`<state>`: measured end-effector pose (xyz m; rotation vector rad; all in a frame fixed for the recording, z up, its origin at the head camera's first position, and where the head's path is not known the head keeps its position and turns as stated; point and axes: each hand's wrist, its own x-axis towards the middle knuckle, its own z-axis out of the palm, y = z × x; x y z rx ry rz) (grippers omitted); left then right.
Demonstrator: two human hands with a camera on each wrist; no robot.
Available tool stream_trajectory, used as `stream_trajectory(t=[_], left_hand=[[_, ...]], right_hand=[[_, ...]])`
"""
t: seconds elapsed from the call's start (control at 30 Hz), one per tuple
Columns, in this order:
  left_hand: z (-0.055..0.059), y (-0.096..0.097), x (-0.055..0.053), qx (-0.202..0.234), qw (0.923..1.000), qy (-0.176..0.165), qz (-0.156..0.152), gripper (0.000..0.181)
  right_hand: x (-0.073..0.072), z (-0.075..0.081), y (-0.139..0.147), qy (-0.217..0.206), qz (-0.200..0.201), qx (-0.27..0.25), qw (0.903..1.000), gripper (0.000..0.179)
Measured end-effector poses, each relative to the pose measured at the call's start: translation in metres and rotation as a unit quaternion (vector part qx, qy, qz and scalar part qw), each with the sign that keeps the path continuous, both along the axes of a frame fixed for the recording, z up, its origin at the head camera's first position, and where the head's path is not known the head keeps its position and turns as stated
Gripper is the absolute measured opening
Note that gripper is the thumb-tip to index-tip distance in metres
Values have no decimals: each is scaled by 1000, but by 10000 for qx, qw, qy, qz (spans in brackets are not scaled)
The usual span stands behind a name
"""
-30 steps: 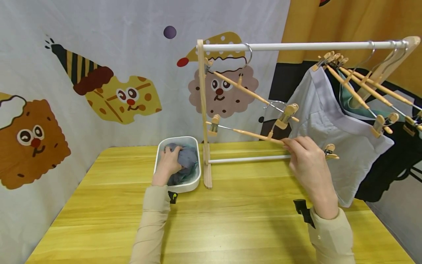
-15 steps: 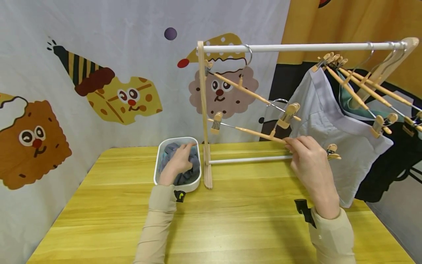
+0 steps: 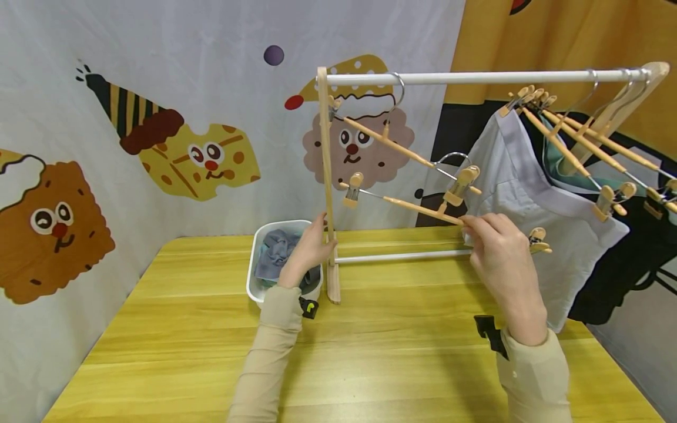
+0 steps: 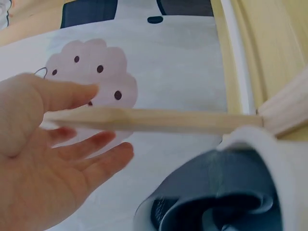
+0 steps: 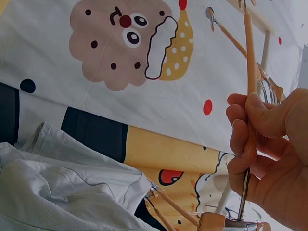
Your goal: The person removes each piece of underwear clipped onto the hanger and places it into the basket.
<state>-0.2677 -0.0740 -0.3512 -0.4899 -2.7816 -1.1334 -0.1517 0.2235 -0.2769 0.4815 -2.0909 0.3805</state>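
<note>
While your right hand [image 3: 499, 252] pinches the bar of a clip hanger [image 3: 415, 207], its hook hangs clear of the rail [image 3: 455, 78], and its left clip [image 3: 353, 191] sits near the wooden post [image 3: 325, 147], on the right side. Your left hand [image 3: 309, 249] is at the post, grasping nothing: thumb and fingers stand apart on either side of the wood; contact cannot be confirmed. Grey cloth [image 3: 275, 255] lies in the white bin [image 3: 252, 267], left of the post. You appear to be readying the hanger for a garment. The next move likely calls for bringing your left hand past the post to that clip.
</note>
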Motion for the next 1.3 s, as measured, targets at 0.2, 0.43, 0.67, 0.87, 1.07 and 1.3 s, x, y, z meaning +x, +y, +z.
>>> stream_trajectory(t=[0.2, 0.43, 0.67, 0.87, 1.07, 1.3], left_hand=[[-6, 10, -7, 198, 9984, 461, 242, 54], [-11, 17, -12, 94, 9948, 807, 620, 28], [-22, 23, -15, -119, 9847, 1365, 1072, 29], [-25, 26, -13, -170, 9794, 1658, 1141, 28], [-27, 25, -13, -245, 9757, 1831, 1177, 29], [-29, 24, -13, -291, 9735, 1931, 1188, 31]], right_hand=[[-2, 3, 4, 85, 25, -98, 9999, 13], [-4, 5, 9, 7, -97, -130, 9999, 15], [-7, 6, 13, -70, -270, -124, 9995, 14], [-9, 7, 13, -79, -392, -132, 9991, 13], [-11, 13, 15, 29, -608, -135, 9981, 13], [-15, 27, 17, 48, -913, -127, 9957, 13]])
